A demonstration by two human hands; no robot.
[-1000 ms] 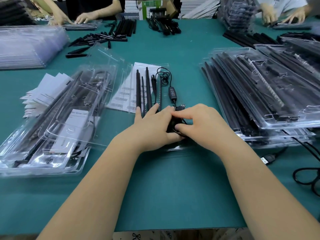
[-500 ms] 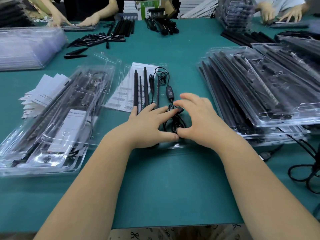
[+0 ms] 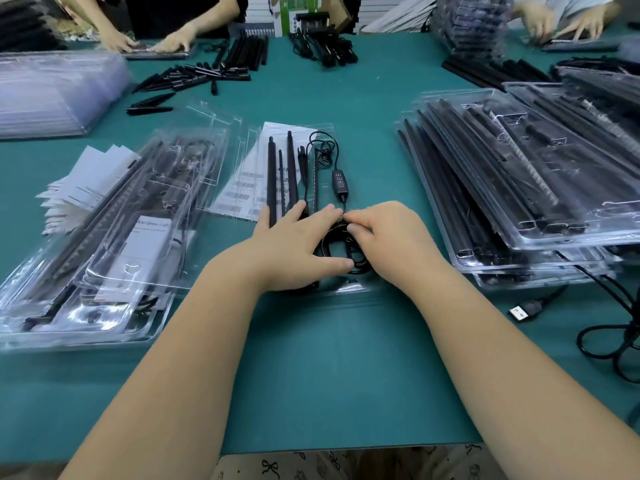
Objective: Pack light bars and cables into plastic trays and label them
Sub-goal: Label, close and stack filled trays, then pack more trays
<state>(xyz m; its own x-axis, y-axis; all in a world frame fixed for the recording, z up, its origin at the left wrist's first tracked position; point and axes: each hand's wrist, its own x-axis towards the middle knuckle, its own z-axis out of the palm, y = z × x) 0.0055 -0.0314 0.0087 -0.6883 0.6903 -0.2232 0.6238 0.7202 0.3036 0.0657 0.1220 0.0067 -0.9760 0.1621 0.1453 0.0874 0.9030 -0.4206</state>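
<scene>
Left hand: we see it palm down, fingers spread, thumb pressing the coiled black cable; grip flat, unclosed.
Right hand: fingertips curled, pinching the coil's top.
Clear plastic tray: lies on our teal desk, long axis running away from us.
Slim black light bars: parallel in the tray, matte, pointing away.
Black inline controller: oblong, beyond the coil.
</scene>
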